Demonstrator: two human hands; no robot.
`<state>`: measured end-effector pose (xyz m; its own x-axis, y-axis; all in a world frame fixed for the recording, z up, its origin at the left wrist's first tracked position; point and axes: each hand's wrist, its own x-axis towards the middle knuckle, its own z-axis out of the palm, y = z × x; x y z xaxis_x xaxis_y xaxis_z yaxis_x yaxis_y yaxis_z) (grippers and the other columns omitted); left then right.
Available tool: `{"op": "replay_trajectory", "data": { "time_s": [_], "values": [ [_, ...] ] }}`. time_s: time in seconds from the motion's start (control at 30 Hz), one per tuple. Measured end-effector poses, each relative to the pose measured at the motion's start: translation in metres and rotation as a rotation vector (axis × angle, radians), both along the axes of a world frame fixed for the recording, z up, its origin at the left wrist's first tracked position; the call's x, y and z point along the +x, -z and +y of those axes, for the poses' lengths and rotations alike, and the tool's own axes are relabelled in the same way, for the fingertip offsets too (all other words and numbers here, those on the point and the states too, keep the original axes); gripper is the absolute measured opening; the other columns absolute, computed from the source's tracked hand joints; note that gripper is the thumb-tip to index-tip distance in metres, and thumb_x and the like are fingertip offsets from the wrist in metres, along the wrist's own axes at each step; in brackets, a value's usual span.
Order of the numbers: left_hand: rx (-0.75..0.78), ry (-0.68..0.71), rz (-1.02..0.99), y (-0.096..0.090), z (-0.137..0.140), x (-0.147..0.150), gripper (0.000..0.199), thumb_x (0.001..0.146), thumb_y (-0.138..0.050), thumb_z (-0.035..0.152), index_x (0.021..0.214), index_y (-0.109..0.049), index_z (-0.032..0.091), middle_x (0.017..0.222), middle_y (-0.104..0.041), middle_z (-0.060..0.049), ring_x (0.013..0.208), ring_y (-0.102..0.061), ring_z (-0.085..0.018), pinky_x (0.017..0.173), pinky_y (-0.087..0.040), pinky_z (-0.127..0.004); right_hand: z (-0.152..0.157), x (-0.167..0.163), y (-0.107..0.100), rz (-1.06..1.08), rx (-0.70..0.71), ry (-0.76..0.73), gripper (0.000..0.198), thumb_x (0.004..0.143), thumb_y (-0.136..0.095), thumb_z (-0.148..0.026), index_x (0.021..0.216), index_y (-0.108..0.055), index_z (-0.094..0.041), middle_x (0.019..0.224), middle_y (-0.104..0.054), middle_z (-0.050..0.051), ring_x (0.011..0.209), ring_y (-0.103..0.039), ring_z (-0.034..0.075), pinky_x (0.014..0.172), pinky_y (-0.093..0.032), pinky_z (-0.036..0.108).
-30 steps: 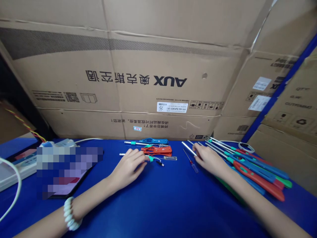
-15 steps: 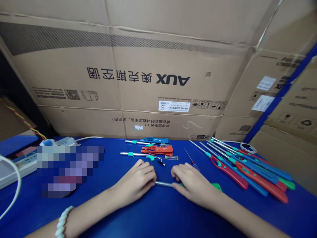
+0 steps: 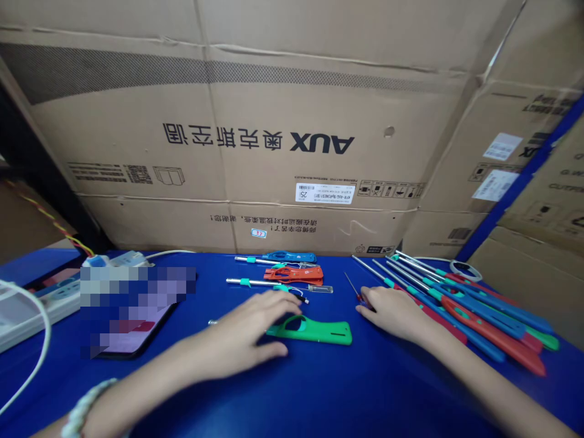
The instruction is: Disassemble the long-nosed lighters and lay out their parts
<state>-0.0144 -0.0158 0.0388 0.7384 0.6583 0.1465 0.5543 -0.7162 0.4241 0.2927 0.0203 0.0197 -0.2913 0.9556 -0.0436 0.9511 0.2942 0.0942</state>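
Observation:
A green long-necked lighter (image 3: 322,331) lies on the blue table in front of me. My left hand (image 3: 246,325) hovers over its metal tube end, fingers spread and thumb apart; whether it touches the lighter is hidden. To the right, the fingers of my right hand (image 3: 387,309) are curled around the handle of a thin screwdriver (image 3: 352,286). Its slim shaft points up and left, and most of the handle is covered. Beyond my left hand are a loose metal lighter tube (image 3: 260,283), an orange lighter shell (image 3: 294,274) and a blue lighter shell (image 3: 292,257).
Several long lighters (image 3: 483,319) in red, blue and orange lie beside my right forearm. A phone (image 3: 146,328) and a white power strip (image 3: 41,304) with cables sit at left. A cardboard wall (image 3: 255,91) closes off the back.
Both hands have come off their hold on the green lighter, which now lies further left and more exposed. My right hand has moved right onto the screwdriver; my left hand has spread its fingers.

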Motion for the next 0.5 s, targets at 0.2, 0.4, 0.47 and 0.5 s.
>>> {"op": "replay_trajectory", "data": {
  "time_s": [0.2, 0.4, 0.47, 0.5],
  "values": [
    [0.078, 0.126, 0.052, 0.036, -0.025, 0.039, 0.069, 0.087, -0.061, 0.032, 0.145, -0.024, 0.027, 0.149, -0.032, -0.009, 0.136, -0.029, -0.030, 0.109, -0.025, -0.053, 0.000, 0.012, -0.013, -0.016, -0.015, 0.030, 0.010, 0.085, -0.053, -0.025, 0.078, -0.057, -0.019, 0.075, -0.067, 0.007, 0.073, -0.065, 0.025, 0.057, -0.036, 0.028],
    [0.121, 0.038, 0.073, 0.037, -0.026, 0.040, 0.026, 0.091, -0.052, 0.023, 0.117, -0.049, 0.024, 0.119, -0.052, -0.007, 0.103, -0.049, -0.026, 0.086, -0.040, -0.042, -0.001, 0.013, -0.031, 0.505, 0.196, -0.009, 0.010, 0.085, -0.052, -0.032, 0.084, -0.054, -0.022, 0.073, -0.063, 0.003, 0.067, -0.060, 0.019, 0.059, -0.041, 0.029],
    [0.141, 0.019, 0.088, 0.038, -0.025, 0.040, 0.019, 0.093, -0.049, 0.021, 0.112, -0.050, 0.024, 0.111, -0.053, -0.006, 0.093, -0.049, -0.025, 0.080, -0.039, -0.039, -0.006, 0.003, -0.033, 0.810, 0.155, -0.085, 0.014, 0.087, -0.049, -0.035, 0.089, -0.053, -0.022, 0.076, -0.063, 0.003, 0.065, -0.060, 0.018, 0.058, -0.045, 0.029],
    [0.151, 0.009, 0.094, 0.039, -0.024, 0.040, 0.018, 0.093, -0.048, 0.021, 0.111, -0.050, 0.024, 0.109, -0.053, -0.006, 0.090, -0.049, -0.024, 0.079, -0.039, -0.038, -0.010, -0.003, -0.033, 0.953, 0.098, -0.124, 0.016, 0.088, -0.048, -0.037, 0.091, -0.052, -0.021, 0.078, -0.064, 0.003, 0.064, -0.060, 0.017, 0.057, -0.047, 0.029]
  ]
}}
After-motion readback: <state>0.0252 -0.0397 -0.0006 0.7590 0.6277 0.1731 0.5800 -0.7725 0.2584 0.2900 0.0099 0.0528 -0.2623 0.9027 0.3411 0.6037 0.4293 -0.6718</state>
